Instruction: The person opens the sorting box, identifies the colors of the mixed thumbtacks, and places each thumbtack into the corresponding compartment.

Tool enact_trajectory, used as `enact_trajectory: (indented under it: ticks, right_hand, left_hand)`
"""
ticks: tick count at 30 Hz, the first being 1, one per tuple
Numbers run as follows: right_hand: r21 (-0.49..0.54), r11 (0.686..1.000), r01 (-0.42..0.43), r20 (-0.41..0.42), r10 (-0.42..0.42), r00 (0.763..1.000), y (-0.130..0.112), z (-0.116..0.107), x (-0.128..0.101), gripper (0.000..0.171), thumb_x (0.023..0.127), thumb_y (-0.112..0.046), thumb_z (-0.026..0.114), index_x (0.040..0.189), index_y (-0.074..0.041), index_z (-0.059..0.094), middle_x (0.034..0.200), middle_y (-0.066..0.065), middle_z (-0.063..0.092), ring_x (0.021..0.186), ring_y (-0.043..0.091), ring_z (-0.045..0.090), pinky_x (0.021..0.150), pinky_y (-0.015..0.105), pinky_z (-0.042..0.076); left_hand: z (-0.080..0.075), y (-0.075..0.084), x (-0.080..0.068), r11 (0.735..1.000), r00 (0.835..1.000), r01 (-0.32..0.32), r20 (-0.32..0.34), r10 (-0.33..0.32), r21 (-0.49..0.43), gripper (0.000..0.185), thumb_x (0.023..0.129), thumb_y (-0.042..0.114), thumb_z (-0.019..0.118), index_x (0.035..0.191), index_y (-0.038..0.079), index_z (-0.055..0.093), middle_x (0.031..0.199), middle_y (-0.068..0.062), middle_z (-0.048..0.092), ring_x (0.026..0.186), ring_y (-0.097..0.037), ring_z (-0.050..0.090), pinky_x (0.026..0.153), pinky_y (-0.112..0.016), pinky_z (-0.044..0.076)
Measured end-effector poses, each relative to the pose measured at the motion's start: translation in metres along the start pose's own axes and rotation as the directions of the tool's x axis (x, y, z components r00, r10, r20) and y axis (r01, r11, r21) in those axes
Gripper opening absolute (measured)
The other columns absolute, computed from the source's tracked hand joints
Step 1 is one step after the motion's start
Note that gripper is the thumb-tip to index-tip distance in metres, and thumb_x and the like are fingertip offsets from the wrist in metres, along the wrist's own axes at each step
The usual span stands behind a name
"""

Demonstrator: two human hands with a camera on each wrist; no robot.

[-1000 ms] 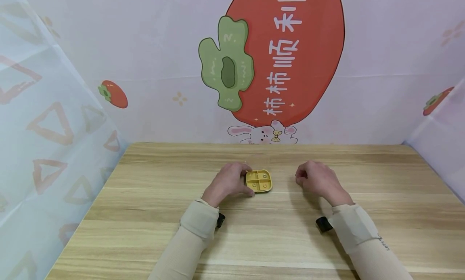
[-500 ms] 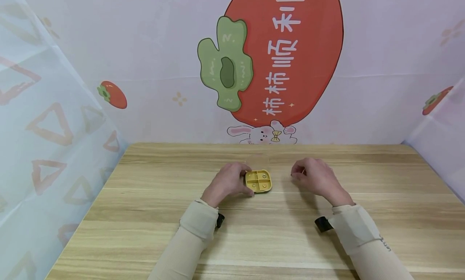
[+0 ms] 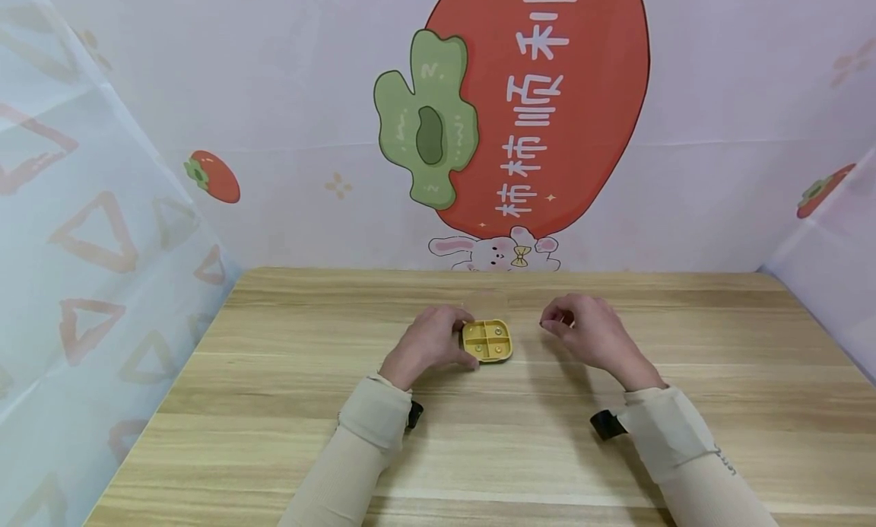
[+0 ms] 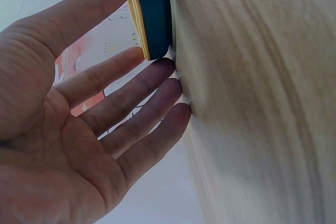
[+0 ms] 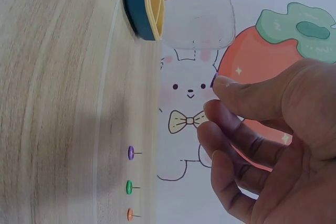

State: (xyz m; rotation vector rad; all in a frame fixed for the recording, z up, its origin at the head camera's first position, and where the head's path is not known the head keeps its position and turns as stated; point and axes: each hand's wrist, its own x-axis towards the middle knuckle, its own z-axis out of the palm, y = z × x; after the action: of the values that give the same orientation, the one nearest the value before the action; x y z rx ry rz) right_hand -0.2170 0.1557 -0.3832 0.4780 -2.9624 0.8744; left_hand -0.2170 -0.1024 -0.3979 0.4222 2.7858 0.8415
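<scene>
Fingers near pins, transparent lid behind tray

— What does the person wear on the arms?

— Long, close-fitting sleeves in a pale beige, one on each arm. The left sleeve ends in a plain cuff at the wrist; the right sleeve ends the same way and bears a small line of dark lettering near its outer edge, too small to read.

— Anything strapped on?

— Yes. A small black piece shows at the left cuff, and a black strap end sticks out beside the right cuff.

— And the hands themselves?

— The left hand and the right hand are bare: no gloves, rings or watch show in any view.
</scene>
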Motion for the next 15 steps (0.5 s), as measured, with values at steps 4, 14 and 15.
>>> enact_trajectory:
  ticks: [4, 14, 15]
  right_hand:
    - [0.024, 1.000, 0.011, -0.009, -0.011, 1.000, -0.0013, 0.0007, 0.0000, 0.005, 0.091, -0.009, 0.076, 0.093, -0.004, 0.076, 0.081, -0.002, 0.066, 0.077, 0.019, 0.059, 0.069, 0.036, 0.046]
    - [0.047, 0.999, 0.025, -0.022, -0.024, 0.999, -0.0035, 0.0044, 0.0000, 0.004, 0.090, -0.006, 0.077, 0.092, -0.004, 0.076, 0.082, -0.001, 0.066, 0.077, 0.020, 0.058, 0.069, 0.036, 0.050]
    - [0.048, 0.998, 0.027, -0.023, -0.026, 0.999, -0.0034, 0.0050, 0.0000, 0.004, 0.089, -0.006, 0.078, 0.092, -0.004, 0.076, 0.082, -0.001, 0.066, 0.077, 0.020, 0.058, 0.069, 0.036, 0.050]
  left_hand:
    - [-0.0004, 0.0003, -0.0001, 1.000, 1.000, -0.003, -0.001, 0.003, -0.001, 0.066, 0.068, 0.022, 0.097, 0.127, 0.007, 0.069, 0.116, -0.007, 0.069, 0.106, -0.022, 0.061, 0.098, -0.041, 0.048]
    - [0.0002, 0.0004, 0.0004, 1.000, 1.000, -0.003, -0.001, 0.003, 0.002, 0.067, 0.068, 0.023, 0.097, 0.126, 0.008, 0.069, 0.116, -0.006, 0.070, 0.104, -0.022, 0.061, 0.097, -0.041, 0.049]
    - [0.0004, 0.0005, 0.0006, 1.000, 1.000, -0.004, 0.000, 0.004, 0.001, 0.067, 0.068, 0.023, 0.097, 0.127, 0.008, 0.069, 0.116, -0.006, 0.070, 0.104, -0.022, 0.061, 0.097, -0.040, 0.049]
